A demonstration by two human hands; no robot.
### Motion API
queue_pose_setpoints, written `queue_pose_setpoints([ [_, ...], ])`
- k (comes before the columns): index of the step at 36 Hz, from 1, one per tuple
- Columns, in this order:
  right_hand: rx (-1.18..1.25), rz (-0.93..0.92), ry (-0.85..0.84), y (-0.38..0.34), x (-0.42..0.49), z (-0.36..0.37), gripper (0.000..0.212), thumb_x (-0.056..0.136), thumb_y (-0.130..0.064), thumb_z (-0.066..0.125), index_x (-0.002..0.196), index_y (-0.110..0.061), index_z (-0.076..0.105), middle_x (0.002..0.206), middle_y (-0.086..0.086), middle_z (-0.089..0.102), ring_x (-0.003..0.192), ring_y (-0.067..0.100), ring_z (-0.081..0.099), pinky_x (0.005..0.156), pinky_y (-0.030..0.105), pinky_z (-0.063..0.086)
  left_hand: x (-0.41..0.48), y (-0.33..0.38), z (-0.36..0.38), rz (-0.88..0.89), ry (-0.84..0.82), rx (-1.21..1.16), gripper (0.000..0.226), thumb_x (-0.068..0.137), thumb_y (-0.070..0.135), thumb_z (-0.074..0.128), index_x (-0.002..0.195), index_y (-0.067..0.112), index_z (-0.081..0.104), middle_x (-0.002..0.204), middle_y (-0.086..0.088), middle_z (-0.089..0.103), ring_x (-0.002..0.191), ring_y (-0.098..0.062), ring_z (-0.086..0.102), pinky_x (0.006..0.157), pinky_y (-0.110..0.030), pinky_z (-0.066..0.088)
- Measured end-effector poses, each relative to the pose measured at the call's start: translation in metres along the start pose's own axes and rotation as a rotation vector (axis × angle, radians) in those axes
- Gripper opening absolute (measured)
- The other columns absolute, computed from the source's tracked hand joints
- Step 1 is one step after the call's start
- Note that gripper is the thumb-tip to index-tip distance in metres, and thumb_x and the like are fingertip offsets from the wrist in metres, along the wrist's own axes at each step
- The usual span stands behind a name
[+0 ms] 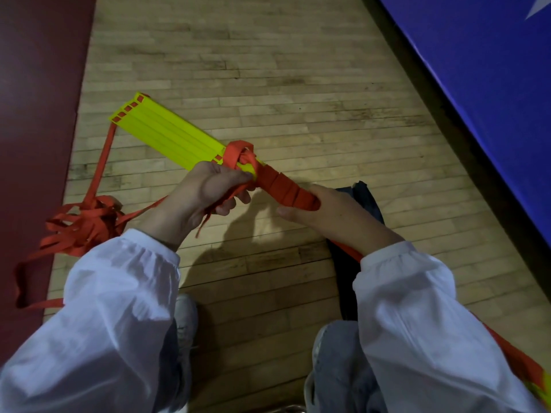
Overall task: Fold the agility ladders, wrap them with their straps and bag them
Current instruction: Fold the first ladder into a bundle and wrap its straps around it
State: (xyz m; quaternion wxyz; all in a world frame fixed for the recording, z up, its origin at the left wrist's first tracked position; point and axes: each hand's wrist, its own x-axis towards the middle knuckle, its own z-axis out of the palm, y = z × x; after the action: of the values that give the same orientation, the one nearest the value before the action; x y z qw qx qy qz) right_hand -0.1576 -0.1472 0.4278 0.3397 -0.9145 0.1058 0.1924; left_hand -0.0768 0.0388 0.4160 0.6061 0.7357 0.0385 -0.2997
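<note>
A stack of yellow ladder rungs (167, 131) is held above the wooden floor, pointing away to the upper left. Orange strap (280, 183) is wound in several turns around its near end. My right hand (337, 216) grips that wrapped end. My left hand (205, 195) pinches a loop of the strap beside the windings. A loose tangle of orange strap (80, 225) lies on the floor to the left, with one length running up to the far end of the rungs. A dark bag (357, 228) lies under my right forearm, mostly hidden.
A dark red mat (35, 99) covers the floor on the left. A blue padded surface (483, 79) slopes across the upper right. My knees and a white shoe (186, 317) are at the bottom. Another orange and yellow piece (530, 374) shows at the lower right edge.
</note>
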Motion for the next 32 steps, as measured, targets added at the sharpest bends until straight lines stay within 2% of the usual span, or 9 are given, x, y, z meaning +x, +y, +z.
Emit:
queue_pose_setpoints([
  [6, -0.055, -0.002, 0.028, -0.004, -0.003, 0.0, 0.059, 0.072, -0.067, 0.067, 0.113, -0.025, 0.063, 0.099, -0.001, 0.067, 0.091, 0.015, 0.063, 0.088, 0.04, 0.052, 0.004, -0.007, 0.003, 0.072, 0.082, 0.228, 0.034, 0.084, 0.031, 0.071, 0.065, 0.004, 0.063, 0.036, 0.005, 0.048, 0.029, -0.008, 0.031, 0.032, -0.014, 0.023],
  [10, -0.1, -0.012, 0.056, -0.007, -0.004, 0.001, 0.059, 0.072, -0.067, 0.069, 0.112, -0.024, 0.061, 0.098, -0.003, 0.065, 0.089, 0.014, 0.062, 0.084, 0.036, 0.052, 0.008, -0.013, 0.007, 0.159, 0.145, 0.265, 0.029, 0.08, 0.022, 0.076, 0.068, 0.004, 0.057, 0.03, 0.006, 0.042, 0.025, -0.006, 0.032, 0.029, -0.014, 0.023],
  [14, -0.042, -0.025, -0.02, -0.009, -0.006, 0.0, 0.055, 0.079, -0.067, 0.059, 0.112, -0.022, 0.058, 0.096, 0.0, 0.065, 0.087, 0.017, 0.062, 0.082, 0.035, 0.05, 0.014, -0.016, 0.004, 0.15, 0.204, 0.318, 0.031, 0.078, 0.023, 0.078, 0.072, -0.003, 0.061, 0.028, 0.008, 0.041, 0.025, -0.007, 0.035, 0.029, -0.014, 0.024],
  [18, -0.013, -0.053, -0.06, -0.01, -0.005, -0.005, 0.038, 0.086, -0.053, 0.06, 0.103, -0.019, 0.061, 0.091, 0.003, 0.066, 0.083, 0.017, 0.063, 0.076, 0.032, 0.049, 0.019, -0.018, 0.0, 0.082, 0.186, 0.367, 0.033, 0.079, 0.024, 0.077, 0.064, 0.006, 0.055, 0.028, 0.006, 0.044, 0.023, -0.007, 0.033, 0.028, -0.014, 0.022],
  [20, -0.03, -0.066, -0.062, -0.009, -0.003, -0.007, 0.025, 0.086, -0.048, 0.064, 0.087, -0.023, 0.062, 0.079, -0.001, 0.064, 0.072, 0.013, 0.061, 0.065, 0.025, 0.045, 0.019, -0.019, 0.001, 0.079, 0.163, 0.385, 0.033, 0.081, 0.024, 0.075, 0.064, 0.008, 0.053, 0.03, 0.005, 0.046, 0.025, -0.007, 0.032, 0.029, -0.014, 0.023],
  [23, -0.072, -0.067, -0.062, -0.005, -0.001, -0.006, 0.03, 0.085, -0.047, 0.067, 0.069, -0.024, 0.057, 0.067, -0.003, 0.058, 0.063, 0.013, 0.058, 0.057, 0.024, 0.039, 0.013, -0.02, 0.003, 0.109, 0.083, 0.377, 0.025, 0.087, 0.021, 0.068, 0.074, 0.002, 0.058, 0.035, 0.003, 0.051, 0.03, -0.012, 0.036, 0.033, -0.017, 0.026],
  [25, -0.096, -0.079, -0.053, -0.003, 0.0, -0.004, 0.035, 0.086, -0.045, 0.066, 0.063, -0.024, 0.051, 0.061, -0.005, 0.052, 0.057, 0.011, 0.053, 0.055, 0.024, 0.036, 0.008, -0.02, 0.004, 0.146, 0.039, 0.393, 0.029, 0.091, 0.019, 0.064, 0.071, -0.002, 0.061, 0.04, 0.001, 0.056, 0.03, -0.01, 0.044, 0.032, -0.018, 0.032],
  [28, -0.144, -0.096, -0.026, -0.001, 0.0, -0.002, 0.041, 0.089, -0.041, 0.065, 0.058, -0.025, 0.042, 0.056, -0.007, 0.046, 0.051, 0.008, 0.046, 0.052, 0.023, 0.032, 0.004, -0.018, 0.009, 0.149, -0.031, 0.405, 0.028, 0.094, 0.013, 0.058, 0.074, -0.005, 0.065, 0.053, -0.007, 0.066, 0.036, -0.012, 0.056, 0.035, -0.019, 0.043],
  [32, -0.191, -0.094, -0.044, -0.001, 0.001, -0.002, 0.04, 0.09, -0.042, 0.062, 0.058, -0.028, 0.041, 0.057, -0.006, 0.048, 0.051, 0.009, 0.048, 0.054, 0.026, 0.038, 0.002, -0.016, 0.013, 0.129, -0.088, 0.308, 0.024, 0.095, 0.007, 0.053, 0.086, -0.013, 0.063, 0.073, -0.023, 0.066, 0.047, -0.017, 0.062, 0.042, -0.024, 0.046],
])
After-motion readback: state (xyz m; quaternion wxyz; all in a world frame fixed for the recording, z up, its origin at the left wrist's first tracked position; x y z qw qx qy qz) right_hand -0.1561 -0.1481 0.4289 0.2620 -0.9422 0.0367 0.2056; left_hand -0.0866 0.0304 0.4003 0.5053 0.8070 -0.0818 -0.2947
